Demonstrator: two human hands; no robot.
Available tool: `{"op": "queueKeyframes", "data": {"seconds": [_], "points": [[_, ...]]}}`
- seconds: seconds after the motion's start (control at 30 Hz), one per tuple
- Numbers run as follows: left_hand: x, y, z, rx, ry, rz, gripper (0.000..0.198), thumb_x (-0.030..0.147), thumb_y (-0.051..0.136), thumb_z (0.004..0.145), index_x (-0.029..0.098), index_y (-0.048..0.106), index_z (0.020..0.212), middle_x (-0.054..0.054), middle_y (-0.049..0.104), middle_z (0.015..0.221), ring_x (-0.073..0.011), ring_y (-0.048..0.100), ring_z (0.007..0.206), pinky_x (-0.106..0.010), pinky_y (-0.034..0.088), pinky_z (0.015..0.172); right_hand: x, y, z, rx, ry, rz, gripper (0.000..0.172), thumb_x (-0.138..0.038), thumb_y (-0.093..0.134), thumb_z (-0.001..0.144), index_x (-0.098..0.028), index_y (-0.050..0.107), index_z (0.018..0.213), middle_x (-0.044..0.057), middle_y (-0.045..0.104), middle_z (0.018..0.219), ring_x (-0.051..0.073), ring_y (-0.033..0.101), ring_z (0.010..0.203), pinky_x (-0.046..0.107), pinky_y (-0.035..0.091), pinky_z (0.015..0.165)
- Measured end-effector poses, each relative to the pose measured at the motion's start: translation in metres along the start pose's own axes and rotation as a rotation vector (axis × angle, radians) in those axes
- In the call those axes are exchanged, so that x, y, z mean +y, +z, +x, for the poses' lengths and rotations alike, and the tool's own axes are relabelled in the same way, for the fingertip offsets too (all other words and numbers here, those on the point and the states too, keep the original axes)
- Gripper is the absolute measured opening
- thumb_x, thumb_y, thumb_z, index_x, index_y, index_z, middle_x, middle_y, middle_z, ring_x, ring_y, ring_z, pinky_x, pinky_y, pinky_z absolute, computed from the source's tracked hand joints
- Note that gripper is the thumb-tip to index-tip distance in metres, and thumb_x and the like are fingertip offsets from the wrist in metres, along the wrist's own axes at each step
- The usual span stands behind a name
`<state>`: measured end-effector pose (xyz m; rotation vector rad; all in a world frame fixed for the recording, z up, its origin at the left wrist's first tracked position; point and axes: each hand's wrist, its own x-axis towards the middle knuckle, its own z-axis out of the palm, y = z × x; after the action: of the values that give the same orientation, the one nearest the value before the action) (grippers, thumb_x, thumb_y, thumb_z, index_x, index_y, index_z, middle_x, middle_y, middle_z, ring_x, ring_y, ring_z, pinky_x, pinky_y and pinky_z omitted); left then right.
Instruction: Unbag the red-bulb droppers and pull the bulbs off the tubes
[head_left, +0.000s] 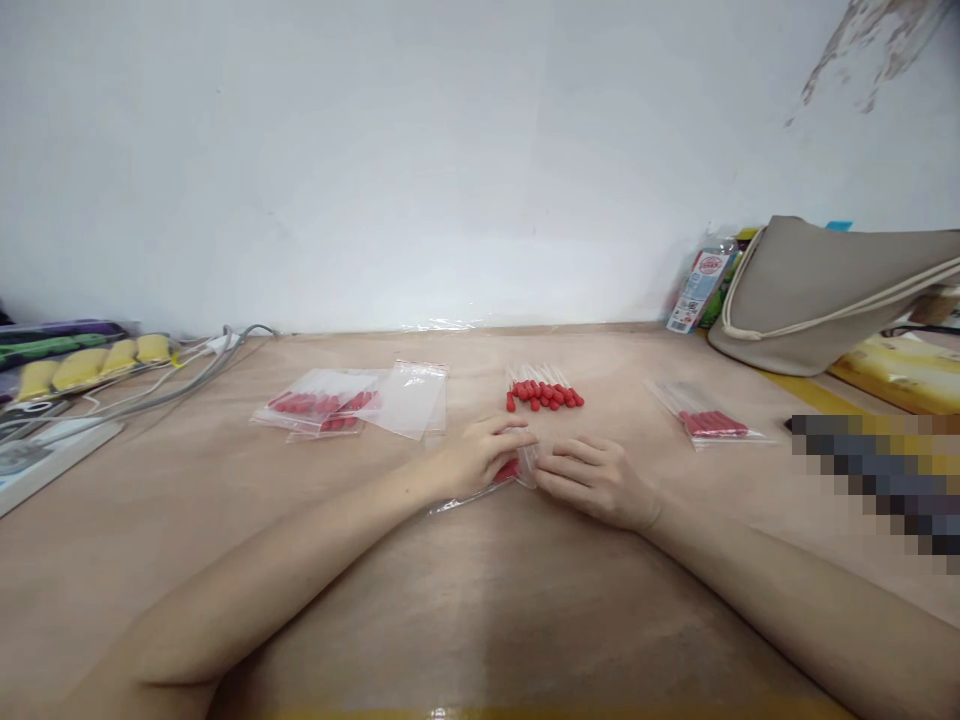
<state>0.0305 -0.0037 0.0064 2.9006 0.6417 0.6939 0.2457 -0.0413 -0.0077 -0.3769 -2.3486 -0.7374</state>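
Note:
Both hands are at a small clear plastic bag on the table, with red-tipped sticks inside. My left hand lies over the bag's left part, thumb and fingers closed on it. With bent fingers pressed together, my right hand grips the bag's right end. Just beyond the hands is a loose pile of white sticks with red, rounded tips. To the left, filled clear bags overlap, beside flat clear bags. Another filled bag lies to the right of my right hand.
Grey cables and a white power strip lie at the left, near yellow padded items. At the back right stand a labelled bottle and a beige bag. A pixelated dark object lies at the right.

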Motion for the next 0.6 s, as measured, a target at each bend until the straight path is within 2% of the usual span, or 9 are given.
{"op": "queueKeyframes", "data": {"seconds": [0.1, 0.2, 0.3, 0.4, 0.6], "points": [[-0.011, 0.007, 0.01, -0.01, 0.088, 0.06, 0.028, 0.013, 0.042, 0.087, 0.018, 0.06, 0.108, -0.01, 0.057, 0.115, -0.0174, 0.055, 0.103, -0.03, 0.046, 0.086, 0.0, 0.001, 0.0, 0.002, -0.016, 0.005, 0.017, -0.014, 0.044, 0.087, -0.017, 0.06, 0.081, 0.001, 0.066, 0.083, 0.013, 0.054, 0.078, 0.026, 0.039, 0.064], [-0.017, 0.008, 0.015, 0.006, 0.114, 0.07, 0.024, 0.016, 0.042, 0.088, 0.017, 0.065, 0.096, -0.007, 0.064, 0.103, -0.0147, 0.06, 0.092, -0.025, 0.048, 0.08, -0.001, 0.003, -0.001, -0.005, 0.009, 0.021, 0.015, -0.015, 0.046, 0.086, -0.018, 0.06, 0.081, 0.001, 0.066, 0.081, 0.013, 0.054, 0.077, 0.026, 0.04, 0.063], [-0.019, 0.011, 0.013, 0.046, 0.118, 0.061, 0.024, 0.018, 0.042, 0.089, 0.016, 0.066, 0.089, -0.005, 0.067, 0.093, -0.0121, 0.061, 0.082, -0.022, 0.048, 0.074, 0.0, 0.008, -0.003, -0.016, 0.172, 0.049, 0.009, -0.016, 0.051, 0.083, -0.018, 0.06, 0.083, 0.001, 0.065, 0.077, 0.013, 0.053, 0.074, 0.025, 0.04, 0.063], [-0.02, 0.015, 0.009, 0.088, 0.131, 0.07, 0.023, 0.017, 0.043, 0.088, 0.016, 0.066, 0.089, -0.004, 0.067, 0.093, -0.0112, 0.062, 0.081, -0.02, 0.048, 0.074, 0.002, 0.014, -0.006, -0.047, 0.307, 0.105, 0.006, -0.017, 0.054, 0.081, -0.019, 0.06, 0.081, 0.0, 0.064, 0.077, 0.012, 0.051, 0.073, 0.024, 0.04, 0.063], [-0.022, 0.019, 0.005, 0.093, 0.117, 0.105, 0.021, 0.018, 0.045, 0.087, 0.018, 0.066, 0.089, -0.005, 0.066, 0.096, -0.0123, 0.062, 0.083, -0.022, 0.048, 0.074, 0.005, 0.017, -0.004, -0.077, 0.269, 0.148, 0.012, -0.018, 0.051, 0.083, -0.02, 0.062, 0.077, 0.001, 0.063, 0.078, 0.013, 0.051, 0.075, 0.024, 0.041, 0.064]]}}
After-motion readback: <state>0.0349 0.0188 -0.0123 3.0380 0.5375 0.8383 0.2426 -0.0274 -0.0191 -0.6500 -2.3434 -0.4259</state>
